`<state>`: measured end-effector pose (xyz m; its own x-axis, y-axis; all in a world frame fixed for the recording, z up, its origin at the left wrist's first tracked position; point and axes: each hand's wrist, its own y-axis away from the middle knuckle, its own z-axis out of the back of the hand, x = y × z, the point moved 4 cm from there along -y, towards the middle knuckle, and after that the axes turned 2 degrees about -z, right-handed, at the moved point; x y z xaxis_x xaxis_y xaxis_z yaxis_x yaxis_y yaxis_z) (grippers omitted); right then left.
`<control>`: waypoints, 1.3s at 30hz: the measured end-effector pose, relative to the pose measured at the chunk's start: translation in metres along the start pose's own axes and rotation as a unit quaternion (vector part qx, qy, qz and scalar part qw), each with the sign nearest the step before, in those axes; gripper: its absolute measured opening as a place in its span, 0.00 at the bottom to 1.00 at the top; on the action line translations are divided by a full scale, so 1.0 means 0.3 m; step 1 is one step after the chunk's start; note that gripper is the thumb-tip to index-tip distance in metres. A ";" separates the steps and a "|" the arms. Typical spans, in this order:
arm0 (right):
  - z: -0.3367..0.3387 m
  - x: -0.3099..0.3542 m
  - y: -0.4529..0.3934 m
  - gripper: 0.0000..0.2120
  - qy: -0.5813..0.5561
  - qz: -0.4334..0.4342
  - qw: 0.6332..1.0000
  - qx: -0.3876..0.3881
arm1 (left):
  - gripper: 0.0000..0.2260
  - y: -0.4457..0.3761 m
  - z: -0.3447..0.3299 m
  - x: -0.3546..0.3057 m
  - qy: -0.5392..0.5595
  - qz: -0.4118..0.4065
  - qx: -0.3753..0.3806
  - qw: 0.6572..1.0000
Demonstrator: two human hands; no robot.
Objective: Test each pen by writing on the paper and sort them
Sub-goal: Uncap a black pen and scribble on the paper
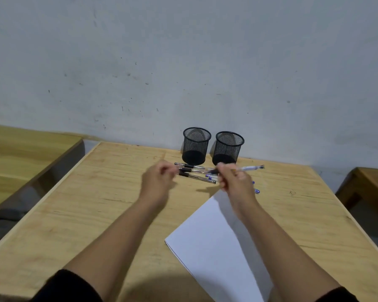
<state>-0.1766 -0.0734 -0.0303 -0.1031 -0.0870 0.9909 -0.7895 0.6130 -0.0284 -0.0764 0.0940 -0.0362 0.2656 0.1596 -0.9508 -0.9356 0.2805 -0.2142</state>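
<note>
My right hand [232,180] grips a pen with a white barrel [249,168] above the table; its dark end points right, toward the wall side. My left hand [157,182] hovers with curled fingers at the left ends of the loose pens; motion blur hides whether it pinches anything. Several clear pens with black grips [194,172] lie in front of two black mesh cups, the left cup [196,146] and the right cup [228,149], both showing no pens. Blue-capped pens [257,191] peek out beside my right hand. A white paper sheet [214,240] lies under my right forearm.
The wooden table [85,214] ends at the wall just behind the cups. Another wooden surface [20,153] stands to the left across a gap, and a third piece of wooden furniture [371,182] sits at the right.
</note>
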 end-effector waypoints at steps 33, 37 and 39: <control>0.005 -0.162 0.396 0.07 -0.001 -0.125 0.981 0.148 | 0.10 0.416 0.094 0.119 -0.233 -0.186 0.241 0.924; -0.014 -0.154 0.399 0.05 0.035 -0.105 0.980 0.166 | 0.11 0.408 0.106 0.119 -0.222 -0.169 0.258 0.925; -0.043 -0.146 0.411 0.06 0.074 -0.088 0.978 0.174 | 0.11 0.401 0.107 0.118 -0.218 -0.160 0.265 0.926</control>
<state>-0.2616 0.0161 -0.0755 0.1211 -0.0357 0.9920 -0.9477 0.2931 0.1262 -0.1720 0.1637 -0.0886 0.6858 0.3218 -0.6528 -0.5779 0.7860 -0.2197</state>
